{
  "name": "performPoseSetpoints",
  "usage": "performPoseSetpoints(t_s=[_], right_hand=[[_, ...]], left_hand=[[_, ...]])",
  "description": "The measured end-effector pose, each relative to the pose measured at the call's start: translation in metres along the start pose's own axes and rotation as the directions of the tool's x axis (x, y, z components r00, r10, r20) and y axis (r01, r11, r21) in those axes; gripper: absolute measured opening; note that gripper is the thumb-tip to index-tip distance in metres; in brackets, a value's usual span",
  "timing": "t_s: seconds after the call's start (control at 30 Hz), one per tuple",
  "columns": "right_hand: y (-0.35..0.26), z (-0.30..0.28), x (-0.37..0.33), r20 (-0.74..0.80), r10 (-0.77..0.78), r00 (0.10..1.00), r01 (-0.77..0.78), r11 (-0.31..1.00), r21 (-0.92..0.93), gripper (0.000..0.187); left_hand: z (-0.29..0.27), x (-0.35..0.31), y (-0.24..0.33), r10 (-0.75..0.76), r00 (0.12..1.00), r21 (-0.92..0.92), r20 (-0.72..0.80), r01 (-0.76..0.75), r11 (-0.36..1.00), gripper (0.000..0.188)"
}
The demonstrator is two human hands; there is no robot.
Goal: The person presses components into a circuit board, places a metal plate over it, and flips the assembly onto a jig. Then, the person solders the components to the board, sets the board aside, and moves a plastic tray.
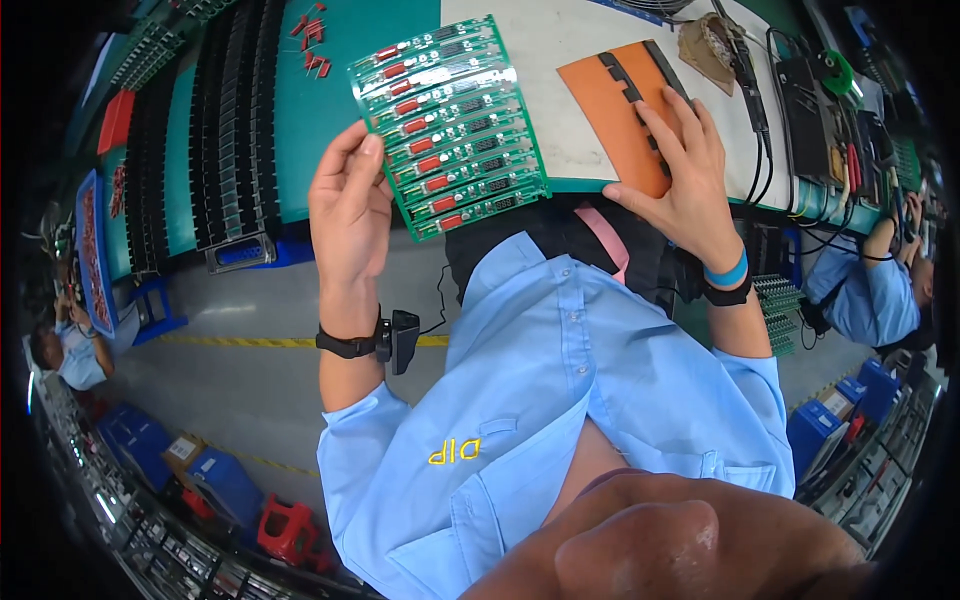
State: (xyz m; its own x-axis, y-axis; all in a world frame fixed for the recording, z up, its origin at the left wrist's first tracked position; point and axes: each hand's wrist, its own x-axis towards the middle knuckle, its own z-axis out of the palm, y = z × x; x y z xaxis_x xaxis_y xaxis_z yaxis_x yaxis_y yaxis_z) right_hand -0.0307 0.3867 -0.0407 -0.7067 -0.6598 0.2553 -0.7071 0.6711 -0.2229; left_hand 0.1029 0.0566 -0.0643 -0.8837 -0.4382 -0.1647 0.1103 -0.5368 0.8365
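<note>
Pinched by its left edge, a green circuit board panel (455, 125) is raised over the table's front edge in my left hand (350, 200). The panel is made of several narrow boards side by side, each with a red component and small dark and white parts. To its right an orange board (605, 100) with black strips lies on the white part of the table. My right hand (685, 165) rests over that orange board, fingers spread and thumb near its front edge. Whether those fingertips press on it I cannot tell.
Loose red components (312, 40) lie on the green mat at the back left. Black slotted racks (235, 120) stand left of them. A tan bag (708, 50), cables and hand tools (852, 165) are at the right. Co-workers sit at both sides.
</note>
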Motion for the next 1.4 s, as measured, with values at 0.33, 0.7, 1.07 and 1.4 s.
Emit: performPoseSetpoints(t_s=[0.33, 0.7, 1.07, 1.4], right_hand=[[-0.005, -0.029, -0.001, 0.029, -0.024, 0.999, 0.023, 0.999, 0.036, 0.07], [0.019, -0.089, 0.032, -0.098, 0.513, 0.853, -0.376, 0.733, 0.566, 0.037], [-0.029, 0.012, 0.053, 0.11, 0.312, 0.944, -0.174, 0.183, 0.968, 0.049], [-0.039, 0.008, 0.048, 0.193, 0.24, 0.951, -0.264, 0.311, 0.913, 0.055]], left_hand=[[0.002, -0.001, 0.001, 0.055, 0.997, 0.014, -0.047, -0.054, 0.998, 0.027], [0.009, -0.001, 0.0, 0.106, 0.993, 0.02, -0.055, -0.105, 0.994, 0.027], [0.04, -0.001, -0.019, 0.162, 0.987, 0.017, 0.012, -0.163, 0.987, 0.026], [0.049, -0.001, -0.02, 0.174, 0.984, -0.034, 0.022, -0.173, 0.984, 0.027]])
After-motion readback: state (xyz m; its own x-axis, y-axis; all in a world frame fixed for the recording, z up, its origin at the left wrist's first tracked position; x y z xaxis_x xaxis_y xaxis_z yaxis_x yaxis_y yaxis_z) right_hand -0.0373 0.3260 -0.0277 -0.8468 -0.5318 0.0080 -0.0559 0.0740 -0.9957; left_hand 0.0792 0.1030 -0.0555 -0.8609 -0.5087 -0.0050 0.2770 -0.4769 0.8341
